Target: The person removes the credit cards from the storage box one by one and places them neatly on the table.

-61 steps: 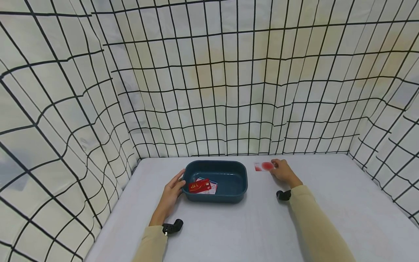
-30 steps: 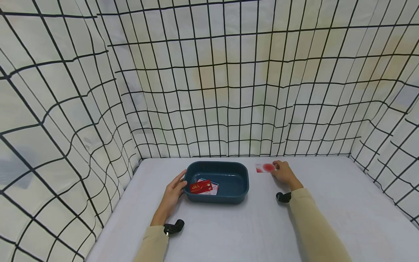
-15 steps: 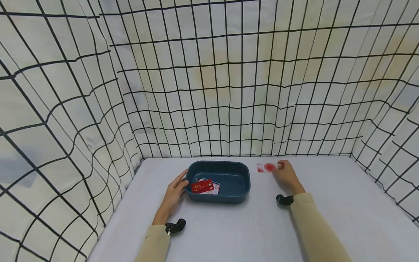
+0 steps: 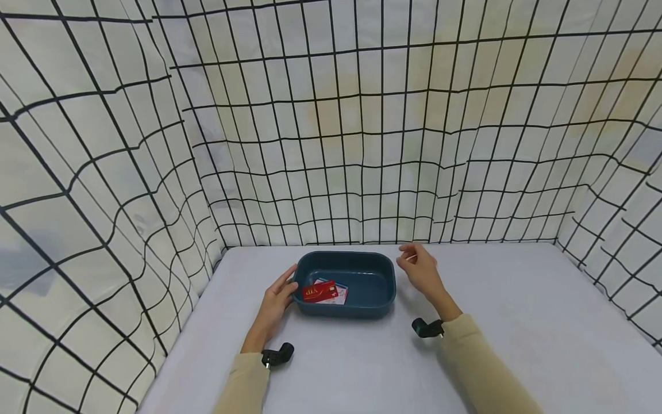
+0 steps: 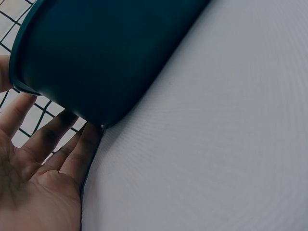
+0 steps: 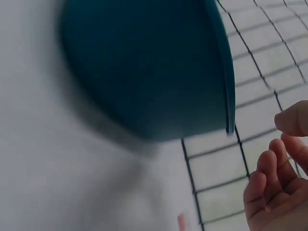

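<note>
A dark teal plastic tub (image 4: 367, 313) stands on the white table. Inside, toward its left end, a red VIP card (image 4: 319, 291) lies over a paler pink-and-white card (image 4: 341, 295). My left hand (image 4: 274, 303) holds the tub's left end, thumb at the rim and fingers against the outer wall. Just right of the tub, my right hand (image 4: 420, 269) hovers with thumb and fingertips close together; nothing shows between them in the right wrist view. A red-and-white card (image 6: 182, 222) peeks in at the bottom of that view; in the head view the right hand hides nearly all of it.
Black netting (image 4: 341, 172) over a white sheet rises behind the table (image 4: 351, 368) and along both sides. Each wrist carries a small black camera, the left one (image 4: 279, 353) and the right one (image 4: 426, 328).
My right hand has let go of the red-and-white card on the table, lifted off and moved left toward the tub. The left hand has stayed at the tub's left end.
</note>
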`<act>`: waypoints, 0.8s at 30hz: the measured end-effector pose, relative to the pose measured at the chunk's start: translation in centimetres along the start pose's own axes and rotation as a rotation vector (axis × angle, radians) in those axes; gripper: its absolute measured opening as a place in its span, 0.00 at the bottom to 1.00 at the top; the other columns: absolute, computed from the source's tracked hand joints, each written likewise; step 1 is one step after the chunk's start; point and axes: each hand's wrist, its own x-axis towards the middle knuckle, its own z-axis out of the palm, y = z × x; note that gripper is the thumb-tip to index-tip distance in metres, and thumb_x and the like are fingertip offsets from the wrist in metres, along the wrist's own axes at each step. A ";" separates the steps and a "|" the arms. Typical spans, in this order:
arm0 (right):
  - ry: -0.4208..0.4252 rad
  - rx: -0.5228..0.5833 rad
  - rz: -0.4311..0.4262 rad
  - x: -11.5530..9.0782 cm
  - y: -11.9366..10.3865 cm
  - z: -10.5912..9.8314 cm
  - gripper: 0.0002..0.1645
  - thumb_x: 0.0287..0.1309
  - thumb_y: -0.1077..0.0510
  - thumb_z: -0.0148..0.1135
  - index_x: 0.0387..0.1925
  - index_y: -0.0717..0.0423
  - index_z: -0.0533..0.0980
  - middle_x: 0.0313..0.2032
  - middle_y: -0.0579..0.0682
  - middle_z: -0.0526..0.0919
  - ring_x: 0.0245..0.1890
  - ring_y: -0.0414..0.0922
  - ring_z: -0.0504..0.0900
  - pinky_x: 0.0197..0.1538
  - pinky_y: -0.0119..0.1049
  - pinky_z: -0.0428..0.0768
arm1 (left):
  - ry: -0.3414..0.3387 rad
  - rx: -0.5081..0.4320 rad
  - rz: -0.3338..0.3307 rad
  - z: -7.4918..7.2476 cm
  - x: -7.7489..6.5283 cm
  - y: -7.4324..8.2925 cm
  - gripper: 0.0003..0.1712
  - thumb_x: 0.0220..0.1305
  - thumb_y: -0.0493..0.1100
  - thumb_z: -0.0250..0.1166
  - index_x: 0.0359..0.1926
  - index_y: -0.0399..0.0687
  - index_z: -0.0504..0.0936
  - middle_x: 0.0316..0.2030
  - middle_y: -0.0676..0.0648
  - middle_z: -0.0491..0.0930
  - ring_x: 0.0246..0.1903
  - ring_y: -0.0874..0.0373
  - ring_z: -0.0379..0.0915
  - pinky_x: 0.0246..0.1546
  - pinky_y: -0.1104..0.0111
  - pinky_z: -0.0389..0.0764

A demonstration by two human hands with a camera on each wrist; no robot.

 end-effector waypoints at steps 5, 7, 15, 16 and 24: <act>-0.067 0.000 -0.097 -1.2 -2.1 1.8 0.17 0.67 0.61 0.62 0.55 0.58 0.76 0.41 0.55 0.79 0.38 0.47 0.75 0.37 0.31 0.74 | 0.010 0.006 -0.003 0.0 0.1 0.1 0.26 0.79 0.47 0.54 0.74 0.69 0.69 0.77 0.45 0.63 0.76 0.48 0.60 0.75 0.50 0.65; -0.099 -0.003 -0.118 -1.5 -2.8 2.6 0.16 0.67 0.61 0.63 0.55 0.58 0.76 0.40 0.53 0.79 0.37 0.46 0.74 0.36 0.30 0.75 | 0.011 0.011 -0.004 0.0 0.0 0.1 0.26 0.79 0.47 0.54 0.74 0.70 0.68 0.77 0.46 0.63 0.76 0.47 0.60 0.75 0.50 0.65; -0.282 -0.006 -0.214 -2.0 -4.5 6.1 0.17 0.67 0.61 0.65 0.56 0.56 0.75 0.39 0.49 0.78 0.34 0.44 0.74 0.35 0.30 0.75 | 0.015 0.021 0.000 -0.1 0.0 0.0 0.26 0.78 0.48 0.55 0.74 0.70 0.68 0.77 0.45 0.63 0.76 0.47 0.60 0.75 0.50 0.65; -0.305 -0.008 -0.226 -2.0 -4.7 6.6 0.18 0.67 0.61 0.65 0.56 0.57 0.75 0.39 0.49 0.78 0.34 0.44 0.74 0.35 0.30 0.75 | 0.016 0.020 0.000 -0.1 0.0 0.0 0.26 0.78 0.48 0.55 0.74 0.70 0.69 0.77 0.45 0.63 0.76 0.47 0.60 0.75 0.50 0.65; -0.413 -0.035 -0.280 -1.4 -5.0 9.6 0.24 0.65 0.61 0.67 0.61 0.58 0.74 0.44 0.51 0.80 0.36 0.43 0.75 0.34 0.30 0.76 | 0.012 0.021 -0.006 0.0 0.0 -0.2 0.26 0.79 0.49 0.55 0.74 0.72 0.68 0.77 0.46 0.62 0.77 0.47 0.59 0.75 0.50 0.64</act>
